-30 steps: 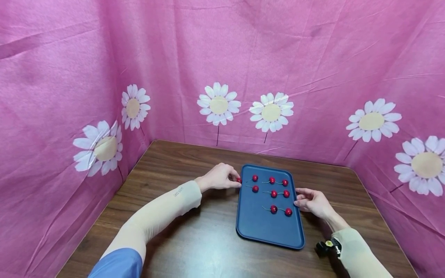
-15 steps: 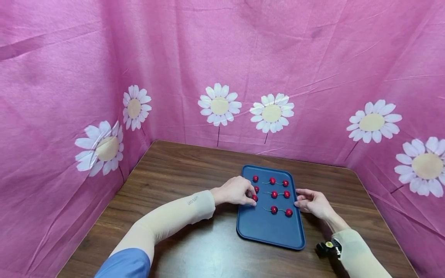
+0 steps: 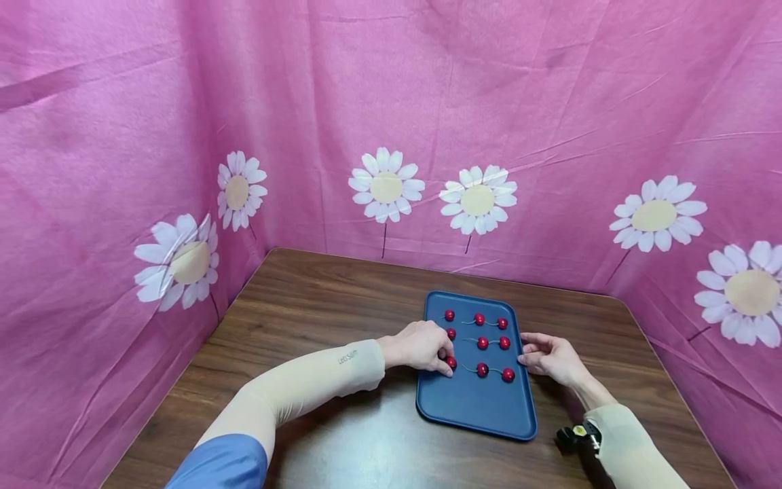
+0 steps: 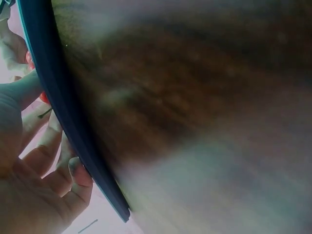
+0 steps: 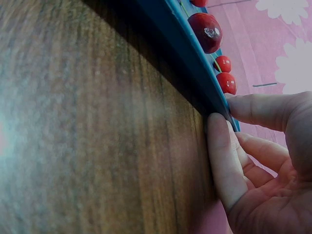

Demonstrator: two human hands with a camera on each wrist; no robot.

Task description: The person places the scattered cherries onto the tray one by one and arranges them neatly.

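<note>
A blue tray (image 3: 476, 411) lies on the wooden table, with red cherries on green stems set out on it in rows. My left hand (image 3: 421, 345) reaches over the tray's left rim, thumb and fingers pinching a cherry (image 3: 451, 362) low in the left column. The left wrist view shows that cherry (image 4: 44, 97) partly hidden between the fingers, behind the dark tray rim. At the tray's right edge, my right hand (image 3: 552, 356) grips the rim between thumb and fingers, as the right wrist view confirms. A large dark-red cherry (image 5: 205, 32) sits inside the rim there.
Farther up the left column are two cherries, one at the back (image 3: 449, 315) and one partly behind my left hand. Pairs fill the middle and right columns, the nearest including a cherry (image 3: 508, 374). A pink daisy-patterned cloth (image 3: 318, 102) surrounds the table (image 3: 318, 285).
From the tray's upper left edge, my left hand has carried the cherry over the rim and down toward the near end, level with the lowest row. The right hand stays at the rim.
</note>
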